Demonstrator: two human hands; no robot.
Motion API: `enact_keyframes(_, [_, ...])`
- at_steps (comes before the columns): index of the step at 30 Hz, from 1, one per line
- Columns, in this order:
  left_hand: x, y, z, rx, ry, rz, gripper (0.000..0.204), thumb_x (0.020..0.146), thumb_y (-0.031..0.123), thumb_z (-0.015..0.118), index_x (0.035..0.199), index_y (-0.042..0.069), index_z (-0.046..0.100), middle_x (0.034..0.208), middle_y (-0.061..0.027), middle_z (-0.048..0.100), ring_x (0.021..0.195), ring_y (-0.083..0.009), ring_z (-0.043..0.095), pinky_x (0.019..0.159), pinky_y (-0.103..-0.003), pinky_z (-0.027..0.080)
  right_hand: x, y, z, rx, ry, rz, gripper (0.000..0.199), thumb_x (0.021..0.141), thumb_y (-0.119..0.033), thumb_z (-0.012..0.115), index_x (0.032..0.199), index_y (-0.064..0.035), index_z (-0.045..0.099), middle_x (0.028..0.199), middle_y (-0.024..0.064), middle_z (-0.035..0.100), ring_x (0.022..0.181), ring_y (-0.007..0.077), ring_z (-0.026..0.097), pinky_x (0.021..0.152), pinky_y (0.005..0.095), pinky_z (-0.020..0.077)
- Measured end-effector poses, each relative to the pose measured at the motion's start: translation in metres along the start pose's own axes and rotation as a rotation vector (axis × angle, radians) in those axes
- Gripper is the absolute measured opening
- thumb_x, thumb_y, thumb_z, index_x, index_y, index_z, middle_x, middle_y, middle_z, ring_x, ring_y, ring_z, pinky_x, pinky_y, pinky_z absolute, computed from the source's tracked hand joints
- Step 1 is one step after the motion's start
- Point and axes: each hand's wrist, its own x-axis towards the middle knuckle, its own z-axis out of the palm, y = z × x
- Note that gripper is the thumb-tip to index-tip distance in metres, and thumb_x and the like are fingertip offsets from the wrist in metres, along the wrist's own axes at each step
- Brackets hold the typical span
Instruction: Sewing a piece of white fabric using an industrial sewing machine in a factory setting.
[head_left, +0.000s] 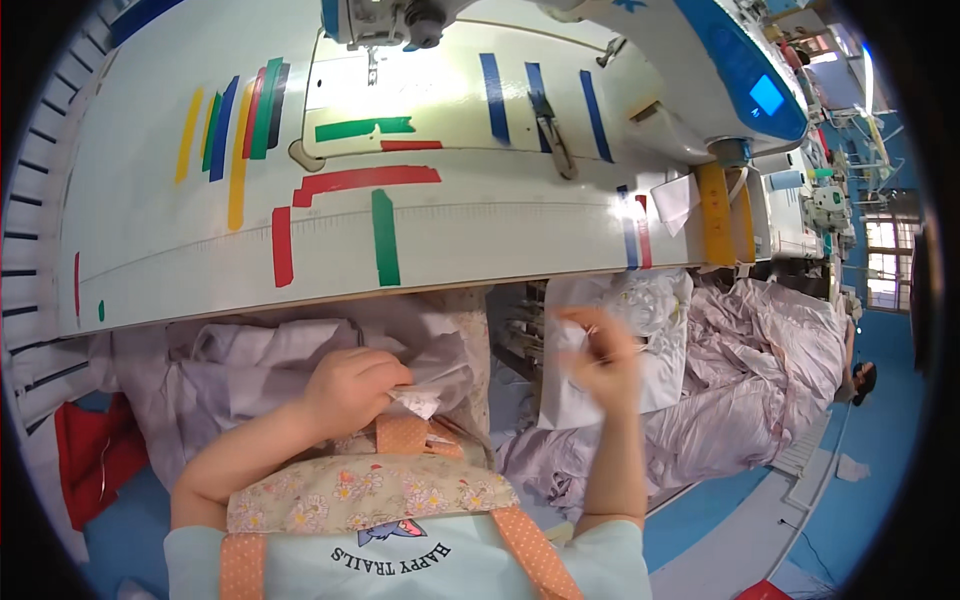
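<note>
In my lap lies a sheer pale lilac fabric (270,355), and my left hand (352,392) is closed on its edge. A small white patterned piece (418,400) shows by the fingertips. My right hand (605,360) is raised apart from it, over a white cloth (570,400) to the right. Motion smears its fingers, so I cannot tell whether they hold anything. Below the left hand is an orange dotted pocket (400,436) on my floral apron (370,490).
A sewing machine (690,60) stands on the white table (480,225), which bears several coloured tape strips (386,238). Thread snips (553,135) lie right of the needle area. Bunched lilac fabric (740,360) heaps at the right; red cloth (90,460) hangs at the left.
</note>
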Motion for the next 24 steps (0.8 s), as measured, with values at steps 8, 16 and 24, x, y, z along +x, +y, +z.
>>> enact_keyframes(8, [-0.025, -0.010, -0.010, 0.081, 0.042, 0.098, 0.017, 0.064, 0.004, 0.063, 0.080, 0.009, 0.063, 0.075, -0.0058, 0.060, 0.066, -0.0245, 0.060, 0.054, -0.035, 0.049, -0.013, 0.018, 0.099, 0.469, -0.369, -0.050, 0.037, 0.074, -0.014, 0.073, 0.107, -0.0034, 0.059, 0.127, 0.0137, 0.055, 0.074, 0.0043, 0.052, 0.049, 0.0171, 0.0326])
enact_keyframes(16, [-0.037, -0.010, -0.014, 0.115, 0.006, 0.138, 0.016, 0.067, 0.010, 0.065, 0.083, 0.012, 0.067, 0.073, -0.0025, 0.060, 0.063, -0.0196, 0.061, 0.051, -0.030, 0.048, -0.011, 0.006, 0.105, 0.220, -0.469, 0.009, 0.031, 0.073, -0.010, 0.074, 0.101, -0.0040, 0.062, 0.118, 0.0084, 0.061, 0.091, 0.0083, 0.057, 0.052, 0.0183, 0.0362])
enact_keyframes(24, [-0.050, -0.016, -0.009, 0.206, 0.036, 0.189, 0.022, 0.072, 0.016, 0.057, 0.092, 0.013, 0.064, 0.085, -0.0003, 0.058, 0.070, -0.0173, 0.060, 0.056, -0.030, 0.049, -0.017, 0.011, 0.122, 0.053, -0.380, -0.442, 0.021, 0.063, 0.001, 0.070, 0.081, -0.0060, 0.061, 0.099, 0.0102, 0.064, 0.089, 0.0271, 0.061, 0.065, 0.0340, 0.0491])
